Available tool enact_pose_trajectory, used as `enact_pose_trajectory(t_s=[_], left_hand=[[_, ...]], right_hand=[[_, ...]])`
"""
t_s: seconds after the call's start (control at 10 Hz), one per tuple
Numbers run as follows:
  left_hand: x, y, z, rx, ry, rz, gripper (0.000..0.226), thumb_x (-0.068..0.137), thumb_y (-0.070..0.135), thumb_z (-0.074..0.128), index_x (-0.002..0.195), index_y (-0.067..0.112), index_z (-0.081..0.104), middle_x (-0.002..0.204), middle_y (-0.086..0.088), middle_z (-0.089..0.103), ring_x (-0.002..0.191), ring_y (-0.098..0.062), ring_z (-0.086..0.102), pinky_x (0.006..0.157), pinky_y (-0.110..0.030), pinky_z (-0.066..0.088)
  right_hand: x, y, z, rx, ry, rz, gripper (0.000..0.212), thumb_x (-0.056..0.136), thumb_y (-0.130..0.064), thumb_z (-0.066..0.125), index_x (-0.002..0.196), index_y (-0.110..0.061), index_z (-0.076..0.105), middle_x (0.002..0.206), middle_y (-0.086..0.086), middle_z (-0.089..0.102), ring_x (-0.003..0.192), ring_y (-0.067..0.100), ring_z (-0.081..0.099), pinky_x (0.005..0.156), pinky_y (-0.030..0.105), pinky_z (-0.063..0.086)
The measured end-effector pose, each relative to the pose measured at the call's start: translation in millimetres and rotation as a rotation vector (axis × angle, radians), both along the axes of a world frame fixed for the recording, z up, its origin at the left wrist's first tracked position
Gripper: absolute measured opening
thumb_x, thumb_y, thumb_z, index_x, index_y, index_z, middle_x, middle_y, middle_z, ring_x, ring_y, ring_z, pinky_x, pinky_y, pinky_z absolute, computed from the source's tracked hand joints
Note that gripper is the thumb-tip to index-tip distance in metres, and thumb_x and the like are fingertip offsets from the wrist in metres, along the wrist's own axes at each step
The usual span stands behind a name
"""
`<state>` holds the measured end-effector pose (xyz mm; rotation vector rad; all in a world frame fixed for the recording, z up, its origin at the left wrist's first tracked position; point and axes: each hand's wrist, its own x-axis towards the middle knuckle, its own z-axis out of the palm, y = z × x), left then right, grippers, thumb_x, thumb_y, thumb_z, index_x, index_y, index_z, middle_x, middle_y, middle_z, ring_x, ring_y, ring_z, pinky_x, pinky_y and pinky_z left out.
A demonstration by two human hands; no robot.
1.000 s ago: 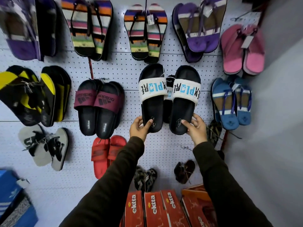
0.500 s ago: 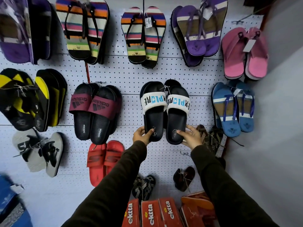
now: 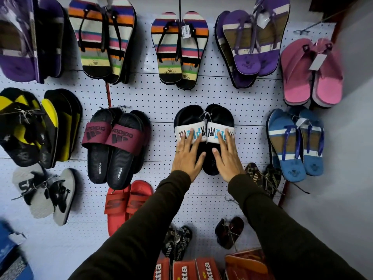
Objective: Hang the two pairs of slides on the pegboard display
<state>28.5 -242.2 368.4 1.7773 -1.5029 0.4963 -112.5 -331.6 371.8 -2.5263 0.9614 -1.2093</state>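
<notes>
A pair of black slides with white printed straps (image 3: 203,118) hangs side by side at the middle of the white pegboard (image 3: 161,98). My left hand (image 3: 187,156) lies flat on the left slide, fingers spread over its strap. My right hand (image 3: 228,156) lies flat on the right slide the same way. Neither hand grips anything. To the left hangs a second pair of black slides with maroon straps (image 3: 115,146), untouched.
Striped flip-flops (image 3: 179,49), purple sandals (image 3: 250,41), pink flip-flops (image 3: 310,71), blue flip-flops (image 3: 294,142) and red slides (image 3: 127,203) hang around. Small patterned sandals (image 3: 262,178) hang just right of my right wrist. Red shoeboxes (image 3: 187,269) stand below.
The white-strap slides moved down and closer together onto the board. Both hands let go of the heels and moved up to press flat on the straps.
</notes>
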Motion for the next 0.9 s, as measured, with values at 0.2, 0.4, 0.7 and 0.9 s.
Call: enact_pose_trajectory(t_s=[0.2,0.4,0.7,0.9], left_hand=[[19.9,-12.3,10.3,0.193,-0.033,0.08,0.067,0.095,0.048,0.031,0.155,0.033,0.004,0.165,0.002,-0.007,0.153,-0.025,-0.006,0.125,-0.046,0.01],[17.9,-0.6,12.8,0.187,-0.027,0.059,0.065,0.095,0.047,0.031,0.154,0.033,0.008,0.166,0.004,-0.003,0.153,-0.025,-0.001,0.125,-0.045,0.007],[58.2,63.1,3.0,-0.086,-0.013,0.055,0.06,0.096,0.043,0.036,0.152,0.029,0.02,0.163,0.004,0.017,0.152,-0.021,0.013,0.125,-0.041,0.006],[129.5,125.3,0.8,-0.267,0.0,0.181,0.055,0.097,0.038,0.035,0.15,0.024,0.028,0.162,0.004,0.021,0.153,-0.019,0.009,0.125,-0.042,0.004]], right_hand=[[9.6,-13.9,10.4,0.056,0.145,-0.034,0.066,0.104,-0.041,0.032,0.161,-0.027,0.001,0.17,-0.004,-0.014,0.158,0.024,-0.009,0.128,0.049,0.011],[9.1,1.4,10.0,0.072,0.098,-0.063,0.064,0.104,-0.041,0.034,0.161,-0.022,0.012,0.171,-0.003,-0.004,0.159,0.023,0.0,0.127,0.052,0.016],[55.6,61.8,5.3,-0.053,-0.212,-0.049,0.06,0.102,-0.041,0.037,0.157,-0.017,0.028,0.169,0.004,0.01,0.158,0.027,0.006,0.126,0.049,0.021],[131.9,111.9,6.8,-0.088,-0.249,0.166,0.06,0.103,-0.035,0.039,0.157,-0.013,0.028,0.17,0.004,0.009,0.158,0.024,0.008,0.126,0.046,0.023]])
